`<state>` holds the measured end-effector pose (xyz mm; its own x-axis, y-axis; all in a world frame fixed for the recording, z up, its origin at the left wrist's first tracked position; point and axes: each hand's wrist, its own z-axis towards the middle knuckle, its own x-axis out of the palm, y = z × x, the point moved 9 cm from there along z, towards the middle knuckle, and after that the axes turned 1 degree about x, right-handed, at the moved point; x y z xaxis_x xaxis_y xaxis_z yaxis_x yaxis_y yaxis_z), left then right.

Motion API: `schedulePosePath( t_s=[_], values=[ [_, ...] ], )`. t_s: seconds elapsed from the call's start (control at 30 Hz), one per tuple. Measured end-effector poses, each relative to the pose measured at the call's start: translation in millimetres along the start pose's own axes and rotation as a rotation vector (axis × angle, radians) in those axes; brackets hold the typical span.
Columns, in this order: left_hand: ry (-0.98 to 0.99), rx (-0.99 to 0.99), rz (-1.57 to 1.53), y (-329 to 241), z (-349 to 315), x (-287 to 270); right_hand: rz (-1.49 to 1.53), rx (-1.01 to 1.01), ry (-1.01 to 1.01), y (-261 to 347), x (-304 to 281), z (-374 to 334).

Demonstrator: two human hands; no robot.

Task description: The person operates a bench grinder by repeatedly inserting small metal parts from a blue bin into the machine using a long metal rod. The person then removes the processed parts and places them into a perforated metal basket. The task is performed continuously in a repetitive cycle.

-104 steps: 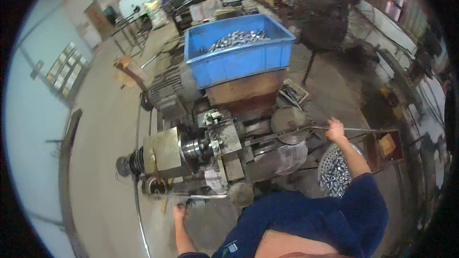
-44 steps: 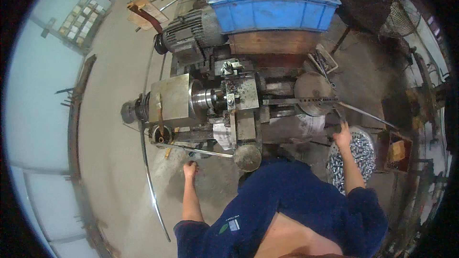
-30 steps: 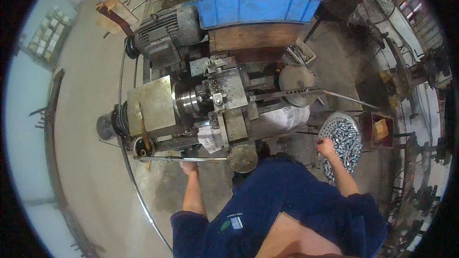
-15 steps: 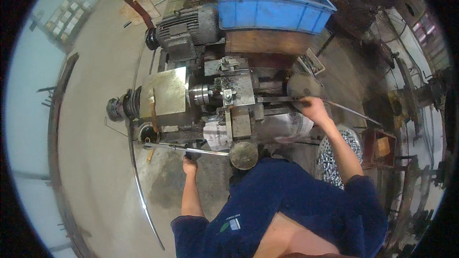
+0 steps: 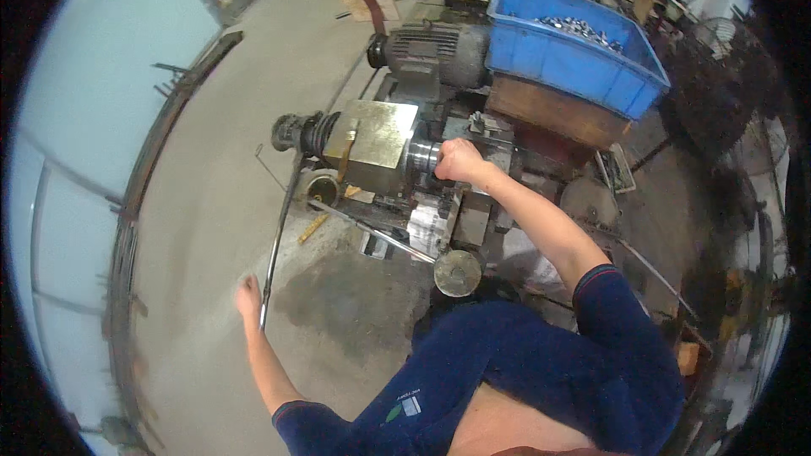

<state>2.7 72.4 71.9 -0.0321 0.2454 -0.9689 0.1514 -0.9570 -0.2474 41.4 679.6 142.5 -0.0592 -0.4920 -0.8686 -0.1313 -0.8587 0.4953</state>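
My right hand [image 5: 460,160] is at the silver chuck [image 5: 421,155] on the front of the lathe-like machine. Its fingers are closed at the chuck's mouth, and whatever they grip is hidden beneath them. Off to the left, my left hand [image 5: 248,295] hangs over the floor, somewhat blurred, its fingers curled in. Close beside it runs a long metal rod [image 5: 279,249], which slants down from the machine's left end; whether the hand touches it I cannot tell. A shiny lever bar [image 5: 380,235] reaches toward a round metal knob [image 5: 458,274] in front of me.
A blue crate [image 5: 570,55] of small metal pieces sits on a wooden box [image 5: 549,114] behind the machine. To its left is a finned motor [image 5: 435,55]. A flat metal cover [image 5: 372,131] tops the spindle housing. At right a thin rod [image 5: 659,279] slants downward.
My right hand has left the handle on the machine's right side and moved left to the chuck. My left hand has let go of the dark handle and swung left. The view has shifted.
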Motion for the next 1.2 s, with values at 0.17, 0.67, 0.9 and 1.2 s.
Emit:
schedulePosePath(
  t_s=[0.17,0.67,0.9,1.2],
  values=[
    [-0.052,-0.205,-0.036,27,-64,34,-0.13,-0.018,-0.012,-3,15,6],
    [0.264,0.091,-0.031,-80,-121,36,-0.473,-0.203,-0.024,14,-39,-32],
    [0.361,0.209,-0.403,-134,-37,58,-0.34,-0.352,-0.782,-5,-254,-85],
    [0.548,0.113,-0.8,-167,7,116,-0.059,-0.155,-0.808,-75,-249,-221]
  ],
)
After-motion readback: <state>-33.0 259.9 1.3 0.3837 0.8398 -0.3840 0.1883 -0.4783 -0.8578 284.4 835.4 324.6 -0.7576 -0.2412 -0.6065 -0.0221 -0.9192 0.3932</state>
